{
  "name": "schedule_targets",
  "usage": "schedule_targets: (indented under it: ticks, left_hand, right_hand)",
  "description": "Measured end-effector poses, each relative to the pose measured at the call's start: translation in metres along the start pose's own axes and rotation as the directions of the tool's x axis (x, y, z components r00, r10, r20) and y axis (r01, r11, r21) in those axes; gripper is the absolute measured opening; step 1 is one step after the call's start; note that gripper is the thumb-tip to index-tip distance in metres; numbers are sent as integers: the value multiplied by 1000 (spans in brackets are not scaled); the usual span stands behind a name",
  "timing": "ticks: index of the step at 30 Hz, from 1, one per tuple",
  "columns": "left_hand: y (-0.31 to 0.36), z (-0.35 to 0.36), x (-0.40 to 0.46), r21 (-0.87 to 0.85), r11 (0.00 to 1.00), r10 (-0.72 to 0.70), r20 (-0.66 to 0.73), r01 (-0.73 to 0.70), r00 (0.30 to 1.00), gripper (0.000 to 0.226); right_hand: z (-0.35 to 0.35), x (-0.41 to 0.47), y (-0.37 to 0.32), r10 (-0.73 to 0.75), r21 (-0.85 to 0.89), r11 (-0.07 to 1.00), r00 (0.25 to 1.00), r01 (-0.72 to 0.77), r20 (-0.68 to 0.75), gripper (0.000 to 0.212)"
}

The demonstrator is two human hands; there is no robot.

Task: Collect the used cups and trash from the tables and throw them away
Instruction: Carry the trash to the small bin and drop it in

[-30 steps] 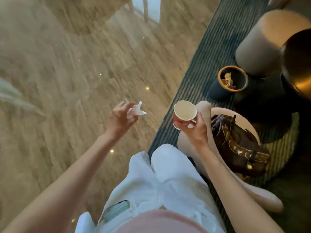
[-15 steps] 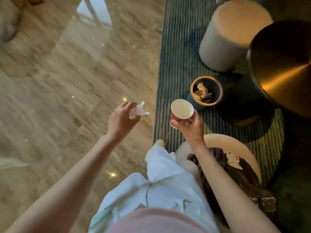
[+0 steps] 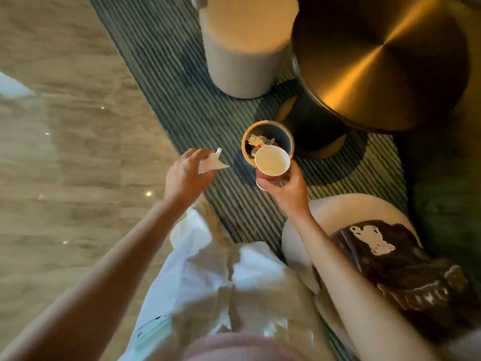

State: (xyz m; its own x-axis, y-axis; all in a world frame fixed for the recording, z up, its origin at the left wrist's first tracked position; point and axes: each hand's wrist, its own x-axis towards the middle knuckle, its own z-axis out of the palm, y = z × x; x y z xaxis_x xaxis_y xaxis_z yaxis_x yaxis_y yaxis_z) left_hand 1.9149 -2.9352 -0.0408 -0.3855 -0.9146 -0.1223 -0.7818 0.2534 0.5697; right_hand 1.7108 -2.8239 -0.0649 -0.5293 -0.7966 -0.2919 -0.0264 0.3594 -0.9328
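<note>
My right hand grips a red paper cup with a pale empty inside, held upright over the near rim of a small round trash bin. The bin has an orange rim and holds crumpled paper and other trash. My left hand pinches a crumpled white tissue, held above the striped rug just left of the bin.
A dark round table with a brass-lit top stands right behind the bin. A beige cylindrical stool is at the back. A cream seat with a brown bag is at my right. Marble floor lies left.
I have come closer to the bin. Both hands moved forward; the cup now hangs over the bin's near rim and the tissue is close to its left.
</note>
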Motion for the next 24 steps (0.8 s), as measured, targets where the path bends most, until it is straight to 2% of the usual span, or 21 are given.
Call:
schedule_targets:
  ticks: [4, 10, 13, 18, 21, 24]
  left_hand:
    - [-9, -4, 79, -2, 983, 182, 148, -184, 972, 38]
    - [15, 22, 186, 2, 926, 348, 383, -378, 856, 39]
    - [29, 53, 234, 20, 903, 368, 481, -430, 796, 41]
    - [37, 118, 299, 73, 861, 364, 602, -503, 711, 42]
    - [35, 165, 330, 134, 820, 342, 666, -557, 663, 46]
    - [31, 211, 352, 123, 804, 336, 712, -582, 616, 47]
  right_hand:
    - [14, 28, -2, 105, 54, 994, 978, -96, -182, 68]
    - [19, 78, 5, 231, 108, 973, 878, -204, -419, 70]
    - [16, 109, 14, 244, 120, 970, 822, -213, -515, 72]
    - [10, 153, 37, 296, 193, 955, 743, -225, -600, 64]
    - [18, 172, 60, 305, 258, 949, 732, -181, -610, 64]
    - [32, 190, 86, 333, 325, 932, 728, -159, -599, 60]
